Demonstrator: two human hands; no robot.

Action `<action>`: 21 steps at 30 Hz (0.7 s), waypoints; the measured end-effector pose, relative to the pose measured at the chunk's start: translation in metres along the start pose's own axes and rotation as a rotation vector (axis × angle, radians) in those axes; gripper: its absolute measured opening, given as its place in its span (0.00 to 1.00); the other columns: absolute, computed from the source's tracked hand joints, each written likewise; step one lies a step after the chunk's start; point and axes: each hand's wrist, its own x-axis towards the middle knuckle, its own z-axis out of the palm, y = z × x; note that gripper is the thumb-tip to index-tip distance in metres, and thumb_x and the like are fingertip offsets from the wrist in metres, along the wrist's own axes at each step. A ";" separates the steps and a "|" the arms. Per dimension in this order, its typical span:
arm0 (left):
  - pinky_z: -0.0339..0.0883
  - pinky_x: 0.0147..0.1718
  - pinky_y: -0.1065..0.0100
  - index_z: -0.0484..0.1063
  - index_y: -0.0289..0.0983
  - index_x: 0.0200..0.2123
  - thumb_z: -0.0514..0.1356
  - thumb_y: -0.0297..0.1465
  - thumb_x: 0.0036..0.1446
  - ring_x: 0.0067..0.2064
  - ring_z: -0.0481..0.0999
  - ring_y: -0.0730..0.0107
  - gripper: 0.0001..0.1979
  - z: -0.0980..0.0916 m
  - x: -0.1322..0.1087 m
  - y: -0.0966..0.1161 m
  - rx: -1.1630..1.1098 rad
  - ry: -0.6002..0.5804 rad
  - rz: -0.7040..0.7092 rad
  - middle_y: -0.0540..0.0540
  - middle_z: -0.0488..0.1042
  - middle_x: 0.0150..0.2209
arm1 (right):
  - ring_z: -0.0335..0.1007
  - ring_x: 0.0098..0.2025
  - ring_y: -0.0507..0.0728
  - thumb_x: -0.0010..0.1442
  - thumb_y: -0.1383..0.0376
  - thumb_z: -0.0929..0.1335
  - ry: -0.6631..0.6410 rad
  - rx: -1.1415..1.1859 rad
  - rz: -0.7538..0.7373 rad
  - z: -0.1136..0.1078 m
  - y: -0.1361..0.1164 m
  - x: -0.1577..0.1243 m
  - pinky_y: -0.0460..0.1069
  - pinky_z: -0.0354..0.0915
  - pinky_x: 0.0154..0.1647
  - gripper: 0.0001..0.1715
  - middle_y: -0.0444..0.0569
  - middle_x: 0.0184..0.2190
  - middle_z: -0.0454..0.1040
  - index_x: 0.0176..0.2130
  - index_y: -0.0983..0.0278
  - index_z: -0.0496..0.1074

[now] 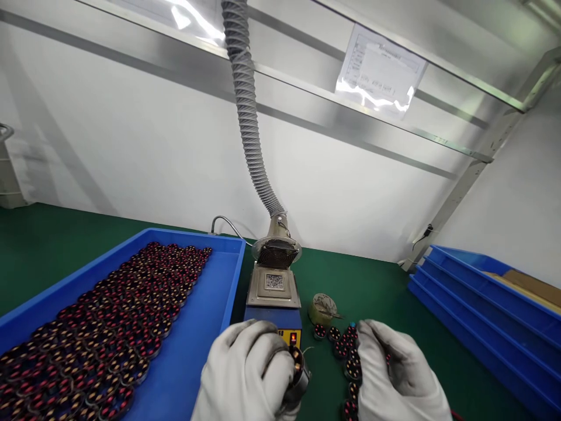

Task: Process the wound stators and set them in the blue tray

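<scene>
My left hand [252,374], in a whitish glove, is closed around a small round black motor stator [298,374] with copper-coloured windings. A thin wire end sticks out from it. My right hand [397,371], gloved too, has thumb and fingers pinched together beside a cluster of similar stators [352,354] with red and copper-coloured windings. A small teal bit [352,325] shows at its fingertips; whether they grip it is unclear. Just beyond my left hand stands a blue box-shaped solder pot [274,313] with a metal top and a lit red switch.
To the left, a large blue tray [234,280] holds rows of stators [109,321]. A grey ribbed duct [249,117] comes down over the solder pot. Beside it sits a small round tub [323,308]. Stacked blue trays [477,316] stand at right on the green tabletop [363,275].
</scene>
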 end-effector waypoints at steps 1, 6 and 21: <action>0.63 0.36 0.63 0.63 0.38 0.28 0.54 0.23 0.51 0.35 0.72 0.65 0.05 0.000 -0.001 0.001 -0.063 -0.015 -0.051 0.51 0.70 0.28 | 0.69 0.30 0.55 0.43 0.69 0.74 -0.037 0.025 0.031 -0.004 -0.001 0.003 0.47 0.63 0.32 0.08 0.46 0.28 0.75 0.28 0.59 0.76; 0.63 0.30 0.67 0.65 0.39 0.27 0.59 0.26 0.43 0.32 0.69 0.66 0.05 0.008 -0.008 0.005 -0.719 -0.300 -0.473 0.52 0.68 0.28 | 0.69 0.30 0.56 0.43 0.56 0.74 -0.844 0.405 0.486 -0.007 -0.002 0.021 0.48 0.66 0.28 0.18 0.49 0.29 0.75 0.35 0.59 0.75; 0.62 0.25 0.68 0.70 0.35 0.26 0.60 0.31 0.50 0.25 0.71 0.65 0.05 0.027 -0.013 -0.001 -0.871 -0.222 -0.423 0.49 0.71 0.23 | 0.63 0.22 0.47 0.39 0.64 0.77 -0.914 0.750 0.487 0.029 0.022 0.006 0.43 0.58 0.22 0.09 0.41 0.20 0.69 0.21 0.63 0.73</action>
